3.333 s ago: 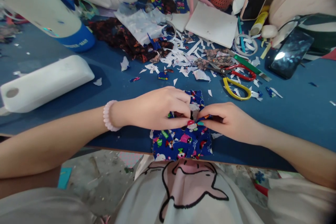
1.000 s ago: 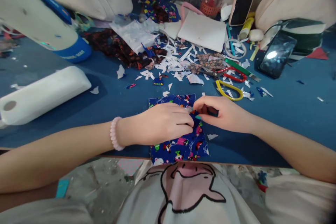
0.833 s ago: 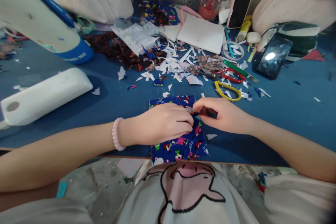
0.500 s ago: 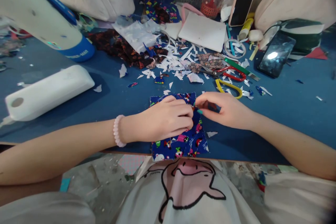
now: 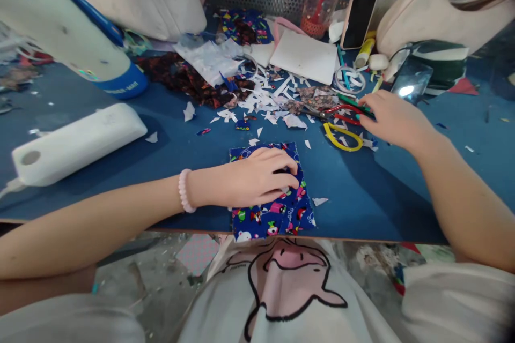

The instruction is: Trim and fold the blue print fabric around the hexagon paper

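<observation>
A blue cartoon-print cloth piece (image 5: 271, 223) lies at the table's front edge. My left hand (image 5: 257, 177), a pink bead bracelet at its wrist, rests on the cloth with bent fingers slightly apart, holding nothing. Farther right, my right hand (image 5: 392, 118) has its thumb and fingers closed around a slim green tool (image 5: 349, 99); the tool's far end is hidden under the hand. Beside those fingers lie scissors with red handles (image 5: 341, 110). A yellow-handled tool (image 5: 343, 142) sits just in front of them.
White paper scraps (image 5: 277, 97) and dark cloth (image 5: 173, 72) spread behind the blue piece. A white power strip (image 5: 80, 142) and a large bottle (image 5: 92, 37) stand left. Behind my right hand are a phone (image 5: 414, 77), a tape roll (image 5: 349, 80) and a cream bag (image 5: 422, 10).
My right hand has left the cloth's upper right edge, reached forward and right, and closed on the green tool. My left hand stays on the cloth, its fingers a little more spread.
</observation>
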The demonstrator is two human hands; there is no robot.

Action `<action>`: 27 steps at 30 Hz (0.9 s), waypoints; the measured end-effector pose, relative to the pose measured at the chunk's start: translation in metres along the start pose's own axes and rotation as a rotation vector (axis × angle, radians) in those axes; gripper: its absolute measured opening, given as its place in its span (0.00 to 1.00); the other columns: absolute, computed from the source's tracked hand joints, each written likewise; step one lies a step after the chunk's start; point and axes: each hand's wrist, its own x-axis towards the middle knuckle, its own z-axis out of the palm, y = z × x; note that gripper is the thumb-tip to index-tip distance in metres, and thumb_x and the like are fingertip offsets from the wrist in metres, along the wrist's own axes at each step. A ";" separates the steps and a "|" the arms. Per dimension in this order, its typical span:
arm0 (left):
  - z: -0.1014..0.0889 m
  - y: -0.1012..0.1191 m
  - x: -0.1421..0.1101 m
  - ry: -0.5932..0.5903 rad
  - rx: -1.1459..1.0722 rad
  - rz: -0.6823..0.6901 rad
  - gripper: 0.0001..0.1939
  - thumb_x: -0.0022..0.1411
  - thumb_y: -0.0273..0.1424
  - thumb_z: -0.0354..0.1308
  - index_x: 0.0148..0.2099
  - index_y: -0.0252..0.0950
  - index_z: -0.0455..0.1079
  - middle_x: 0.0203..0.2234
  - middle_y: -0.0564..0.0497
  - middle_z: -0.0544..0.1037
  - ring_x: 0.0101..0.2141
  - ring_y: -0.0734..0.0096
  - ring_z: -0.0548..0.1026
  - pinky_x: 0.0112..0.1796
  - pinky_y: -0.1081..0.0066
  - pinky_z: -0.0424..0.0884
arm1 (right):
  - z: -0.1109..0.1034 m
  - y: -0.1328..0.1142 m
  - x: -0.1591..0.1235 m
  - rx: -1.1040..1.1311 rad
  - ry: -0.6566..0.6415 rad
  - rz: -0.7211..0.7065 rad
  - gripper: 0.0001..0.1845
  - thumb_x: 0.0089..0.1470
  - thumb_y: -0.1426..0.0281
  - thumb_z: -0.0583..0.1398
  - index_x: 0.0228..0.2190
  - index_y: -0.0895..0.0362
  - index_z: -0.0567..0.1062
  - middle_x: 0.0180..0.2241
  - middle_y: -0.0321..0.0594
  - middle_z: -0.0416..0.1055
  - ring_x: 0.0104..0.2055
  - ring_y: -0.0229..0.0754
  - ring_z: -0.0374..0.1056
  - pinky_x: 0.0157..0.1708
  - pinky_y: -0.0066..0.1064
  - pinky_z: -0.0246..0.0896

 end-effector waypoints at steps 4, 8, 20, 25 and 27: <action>-0.001 -0.003 0.001 0.026 -0.096 -0.020 0.10 0.67 0.29 0.50 0.48 0.33 0.67 0.48 0.40 0.69 0.52 0.60 0.64 0.54 0.60 0.60 | 0.007 -0.001 0.000 0.059 0.079 -0.088 0.22 0.57 0.67 0.46 0.43 0.64 0.72 0.42 0.55 0.70 0.47 0.54 0.63 0.44 0.42 0.58; -0.001 -0.006 0.003 0.098 -0.177 -0.108 0.11 0.67 0.27 0.47 0.49 0.34 0.66 0.48 0.42 0.69 0.50 0.65 0.67 0.53 0.64 0.64 | 0.010 -0.015 0.000 0.171 0.078 -0.235 0.21 0.53 0.61 0.52 0.43 0.60 0.72 0.40 0.51 0.70 0.44 0.53 0.65 0.42 0.42 0.59; -0.012 -0.014 0.021 -0.039 -0.008 -0.144 0.14 0.65 0.30 0.53 0.52 0.34 0.67 0.49 0.44 0.69 0.47 0.63 0.66 0.49 0.65 0.63 | -0.002 -0.037 -0.010 0.169 -0.038 -0.096 0.14 0.43 0.66 0.58 0.35 0.57 0.67 0.34 0.44 0.67 0.34 0.46 0.65 0.32 0.36 0.60; -0.017 -0.015 0.031 -0.109 -0.048 -0.185 0.09 0.62 0.25 0.56 0.45 0.35 0.69 0.43 0.47 0.70 0.44 0.64 0.67 0.43 0.69 0.63 | -0.010 -0.028 -0.027 0.224 -0.026 -0.061 0.15 0.49 0.69 0.55 0.40 0.58 0.65 0.41 0.51 0.67 0.41 0.50 0.66 0.38 0.39 0.62; -0.017 -0.014 0.032 -0.110 -0.049 -0.185 0.05 0.62 0.24 0.56 0.41 0.34 0.69 0.40 0.48 0.70 0.42 0.65 0.67 0.42 0.70 0.63 | -0.012 -0.023 -0.037 0.247 0.013 -0.059 0.18 0.49 0.65 0.58 0.42 0.58 0.64 0.43 0.53 0.67 0.43 0.51 0.66 0.40 0.39 0.63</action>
